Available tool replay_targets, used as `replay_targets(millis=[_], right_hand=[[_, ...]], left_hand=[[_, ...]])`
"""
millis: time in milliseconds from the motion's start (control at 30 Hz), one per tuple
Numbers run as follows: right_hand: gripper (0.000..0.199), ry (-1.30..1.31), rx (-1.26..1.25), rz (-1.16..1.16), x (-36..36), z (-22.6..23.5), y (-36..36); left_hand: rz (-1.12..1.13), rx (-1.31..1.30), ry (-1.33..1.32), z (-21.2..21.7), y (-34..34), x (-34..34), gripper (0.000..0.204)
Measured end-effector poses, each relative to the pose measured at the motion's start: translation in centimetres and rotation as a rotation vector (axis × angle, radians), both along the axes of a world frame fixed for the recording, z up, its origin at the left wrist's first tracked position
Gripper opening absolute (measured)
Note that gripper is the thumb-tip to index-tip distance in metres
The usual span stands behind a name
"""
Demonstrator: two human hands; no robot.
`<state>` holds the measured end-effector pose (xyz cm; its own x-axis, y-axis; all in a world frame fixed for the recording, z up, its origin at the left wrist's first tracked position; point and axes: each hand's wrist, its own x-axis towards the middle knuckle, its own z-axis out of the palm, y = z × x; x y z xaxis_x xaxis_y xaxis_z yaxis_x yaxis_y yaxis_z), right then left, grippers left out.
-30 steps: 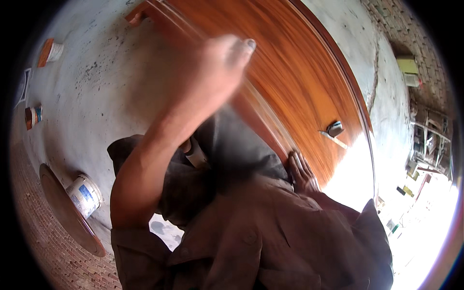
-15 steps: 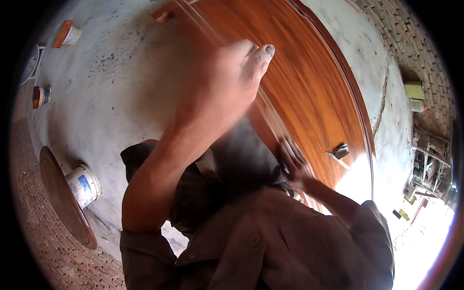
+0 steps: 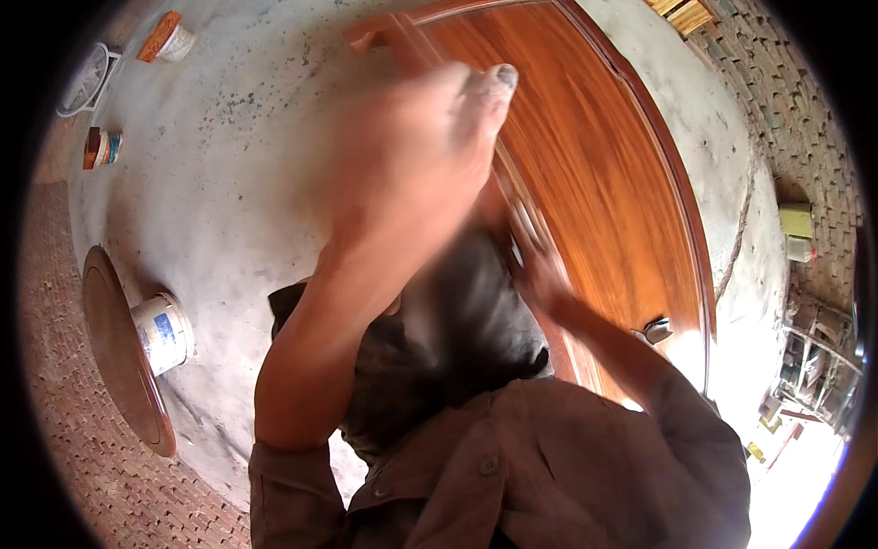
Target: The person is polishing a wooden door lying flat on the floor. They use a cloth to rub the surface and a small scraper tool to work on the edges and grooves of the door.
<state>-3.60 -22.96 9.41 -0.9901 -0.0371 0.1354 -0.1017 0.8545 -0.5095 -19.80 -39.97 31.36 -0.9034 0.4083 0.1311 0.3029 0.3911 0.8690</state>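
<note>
A large varnished wooden panel (image 3: 585, 183) with orange-brown grain and a raised dark border lies in front of me. My left hand (image 3: 425, 128) is raised over its near-left edge, smeared by motion. Its fingers are curled closed and the thumb points up with a grey, dusty tip; whatever is in the fist is hidden. My right hand (image 3: 541, 270) rests on the panel's near border strip, fingers stretched along it. Lower right on the panel sits a small dark object (image 3: 656, 331), partly beside my right forearm; its kind is not clear.
On the left, a round brown board (image 3: 123, 352) leans against a white bucket (image 3: 166, 334). Farther off stand two small tubs, each with a brown block (image 3: 160, 37). Grey plaster floor (image 3: 229, 183) surrounds the panel, with brick paving (image 3: 759, 101) beyond. Cluttered racks (image 3: 814, 352) stand at right.
My right hand has slid farther up along the panel's border. My left hand stays raised and closed, still blurred. The whole view has shifted slightly.
</note>
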Motion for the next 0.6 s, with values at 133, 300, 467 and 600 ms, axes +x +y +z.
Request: replay_targets(millis=[133, 300, 467, 600], right_hand=[[0.078, 0.013, -0.072, 0.083, -7.9, -1.6, -0.6], [0.068, -0.115, -0.01, -0.037, 5.9, 1.1, -0.5], [0.063, 0.041, 0.079, -0.042, 0.0, -1.9, 0.1], [0.066, -0.048, -0.036, 0.062, -5.2, -1.8, 0.0]], left_hand=[[0.023, -0.053, 0.021, -0.3, 1.9, 0.1, 0.038], [0.014, -0.044, 0.003, 0.1, -1.3, 0.8, 0.039], [0.036, -0.09, -0.011, 1.0, 0.5, 1.0, 0.044], [-0.025, -0.172, 0.065, -0.9, 1.3, 1.0, 0.047]])
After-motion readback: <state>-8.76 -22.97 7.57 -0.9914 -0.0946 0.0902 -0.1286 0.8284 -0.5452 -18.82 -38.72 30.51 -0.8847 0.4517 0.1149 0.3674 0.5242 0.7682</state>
